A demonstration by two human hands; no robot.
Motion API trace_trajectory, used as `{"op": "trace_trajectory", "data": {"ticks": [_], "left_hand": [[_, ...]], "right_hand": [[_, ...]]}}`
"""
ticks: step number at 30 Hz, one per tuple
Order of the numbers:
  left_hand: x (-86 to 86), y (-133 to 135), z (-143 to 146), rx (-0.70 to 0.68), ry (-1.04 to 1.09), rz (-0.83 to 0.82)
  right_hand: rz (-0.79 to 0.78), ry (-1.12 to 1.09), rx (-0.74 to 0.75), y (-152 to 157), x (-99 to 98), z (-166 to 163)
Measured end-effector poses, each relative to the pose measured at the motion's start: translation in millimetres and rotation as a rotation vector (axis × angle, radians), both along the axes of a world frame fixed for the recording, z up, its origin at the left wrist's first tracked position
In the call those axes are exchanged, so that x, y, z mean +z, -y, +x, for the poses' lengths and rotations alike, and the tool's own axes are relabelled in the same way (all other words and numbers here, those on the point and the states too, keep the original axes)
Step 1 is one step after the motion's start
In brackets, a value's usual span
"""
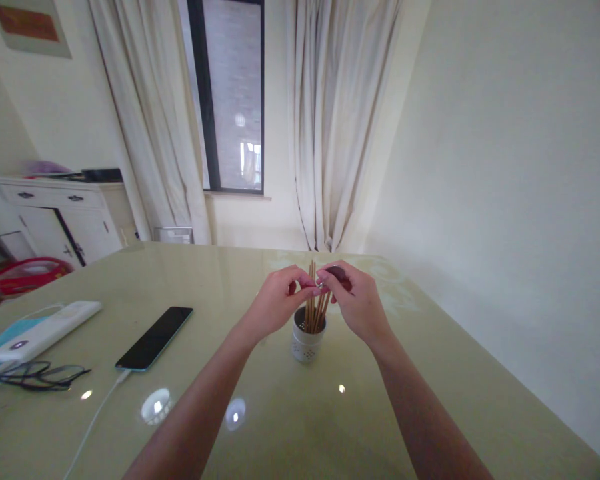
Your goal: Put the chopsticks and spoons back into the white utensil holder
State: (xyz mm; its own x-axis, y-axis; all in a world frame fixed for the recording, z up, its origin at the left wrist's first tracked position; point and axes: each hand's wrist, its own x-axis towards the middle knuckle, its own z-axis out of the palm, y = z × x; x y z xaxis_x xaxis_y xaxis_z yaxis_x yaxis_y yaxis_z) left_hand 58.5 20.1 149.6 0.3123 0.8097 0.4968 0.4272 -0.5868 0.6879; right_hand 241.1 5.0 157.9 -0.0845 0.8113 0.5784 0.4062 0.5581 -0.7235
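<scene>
Both hands meet above a white holder (307, 347) with a pattern of small holes, which stands upright on the table. Several brown chopsticks (311, 313) rise out of it, just behind and between my fingers. My left hand (280, 297) is closed, thumb and forefinger pinched at a small shiny metal piece (321, 286). From the other side my right hand (357, 297) pinches at the same piece. A dark, rounded object (337, 272) shows within the right fingers; its kind is not clear.
On the glossy table (205, 420), left, lie a black-screened phone (155, 339) with a white cable (95, 420), folded glasses (43, 377) and a white power strip (45, 330) over something blue. A red basket-like object (30, 273) sits beyond the left edge. A wall (520, 200) borders the right side.
</scene>
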Motion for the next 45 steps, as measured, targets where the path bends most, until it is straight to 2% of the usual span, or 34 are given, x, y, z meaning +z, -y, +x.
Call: {"op": "trace_trajectory", "data": {"ticks": [3,5,7,9,12,16,21,26,30,32,36,38,41,45], "left_hand": [[-8.3,-11,-2,-0.031,0.084,-0.064],[-18.8,-24,-8,0.056,0.031,-0.091],[-33.5,-37,-16,0.217,-0.173,-0.128],[-51.6,-47,-22,0.363,-0.466,-0.197],[-79.6,-53,-24,0.474,-0.733,-0.296],[-105.7,-53,-20,0.505,-0.802,-0.339],[-118.6,-55,-19,0.518,-0.781,-0.363],[-112.9,-60,-20,0.479,-0.644,-0.389],[-86.5,-64,-28,0.386,-0.489,-0.366],[-67.8,-61,-33,0.3,-0.272,-0.341],[-33.8,-46,-34,0.029,0.38,-0.34],[-25.0,-39,-29,-0.062,0.508,-0.35],[-26.2,-33,-17,-0.137,0.469,-0.389],[-46.8,-39,-4,-0.161,0.272,-0.433]], "right_hand": [[0.012,-0.003,-0.058,2,4.7,8],[0.021,0.023,-0.109,2,7.7,15],[0.016,0.054,-0.145,1,9.1,20],[-0.016,0.09,-0.153,-3,7.4,23],[-0.111,0.192,-0.128,-11,-0.6,20],[-0.249,0.366,-0.091,-18,-13.5,12],[-0.32,0.558,-0.096,-16,-18.9,7],[-0.288,0.647,-0.155,-14,-16.6,7],[-0.246,0.632,-0.151,-12,-13.6,8],[-0.221,0.604,-0.159,-12,-12.2,9],[-0.158,0.57,-0.224,-13,-10.4,13],[-0.111,0.567,-0.266,-15,-10.1,16],[-0.056,0.556,-0.292,-17,-10.4,20],[-0.047,0.523,-0.291,-18,-11.2,21]]}}
